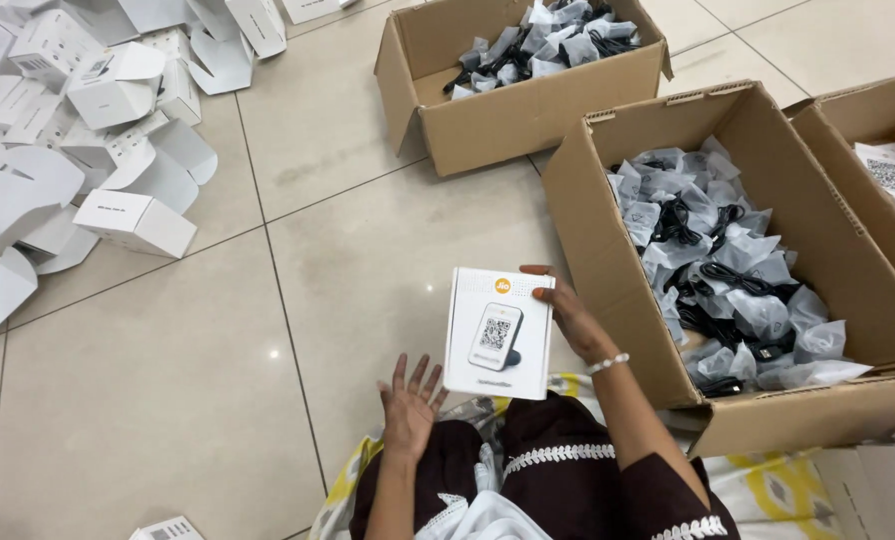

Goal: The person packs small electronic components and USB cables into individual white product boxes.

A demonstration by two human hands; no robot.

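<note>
In the head view, the person sat on the tiled floor (168, 400), and the right hand (568, 315) grasped a small white product box (498, 333) by its right edge, fingers curled over the top corner, holding it upright above the lap. The left hand (411, 400) was released, palm up with fingers spread, just below the box's lower left corner and not touching it. Just to the right stood a large cardboard carton (608, 240) filled with bagged black cables (713, 270); a second carton (508, 120) with the same kind of bagged cables sat toward the far edge of the floor, and a third carton (858, 120) with printed leaflets showed at the right edge. A heap of flat and folded white boxes (78, 130) lay at the far left corner. To handle the box well, the free hand would probably do best supporting its underside, so the one-sided grip did not let it tilt or slip.
</note>
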